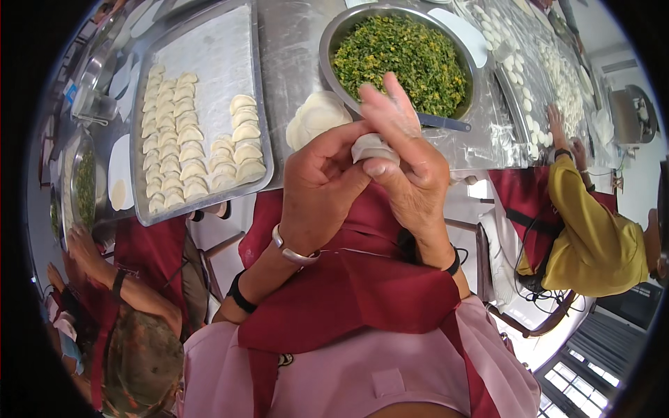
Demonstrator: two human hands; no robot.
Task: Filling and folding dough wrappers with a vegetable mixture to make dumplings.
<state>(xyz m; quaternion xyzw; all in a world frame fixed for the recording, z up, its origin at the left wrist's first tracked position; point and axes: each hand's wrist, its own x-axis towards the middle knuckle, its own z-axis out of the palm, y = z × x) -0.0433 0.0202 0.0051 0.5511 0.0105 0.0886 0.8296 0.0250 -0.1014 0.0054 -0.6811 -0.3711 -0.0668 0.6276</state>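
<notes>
Between my two hands, at chest height near the table edge, is a white dough dumpling (375, 148). My left hand (326, 183) pinches its left side with thumb and fingers. My right hand (410, 167) has its thumb on the dumpling's near edge, with some fingers raised above it. Just behind my left hand a pile of round dough wrappers (318, 119) lies on the table. A steel bowl (325, 62) of chopped green and yellow filling (402, 62) stands beyond my right hand, with a flat utensil's handle (444, 122) over its near rim.
A floured metal tray (209, 68) at the left holds rows of folded dumplings (191, 151). Small dough pieces (529, 109) lie on the steel table (292, 31) at the right. A co-worker in a yellow top (596, 230) works at the right, another person's arm (141, 295) reaches in at the left.
</notes>
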